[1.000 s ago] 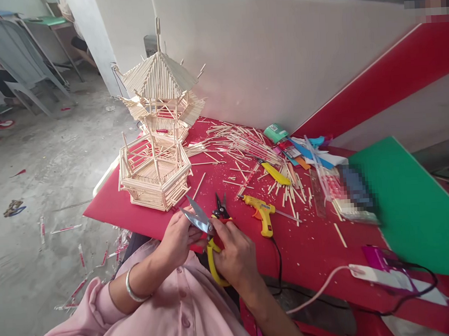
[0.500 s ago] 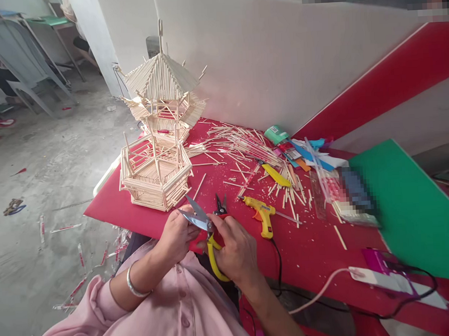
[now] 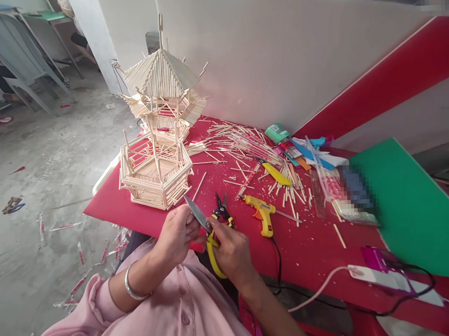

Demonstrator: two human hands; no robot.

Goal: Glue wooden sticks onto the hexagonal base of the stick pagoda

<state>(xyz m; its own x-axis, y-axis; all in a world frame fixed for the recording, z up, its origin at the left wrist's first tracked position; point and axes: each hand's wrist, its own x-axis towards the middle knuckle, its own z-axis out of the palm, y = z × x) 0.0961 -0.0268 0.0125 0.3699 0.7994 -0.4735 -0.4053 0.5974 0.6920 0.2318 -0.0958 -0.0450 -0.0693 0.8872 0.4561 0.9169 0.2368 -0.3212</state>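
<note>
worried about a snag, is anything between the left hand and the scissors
Nothing visible: the scissors, held in the right hand, have their blade right beside the left hand. The dark cutters lie beyond the right hand. Whether the left grip hides something small, I can't tell.

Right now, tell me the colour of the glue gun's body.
The glue gun has a yellow body, seen best in the head view.

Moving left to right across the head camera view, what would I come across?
Gray plastic chair, hexagonal stick frame, black-bladed snips, yellow glue gun, green board.
</note>
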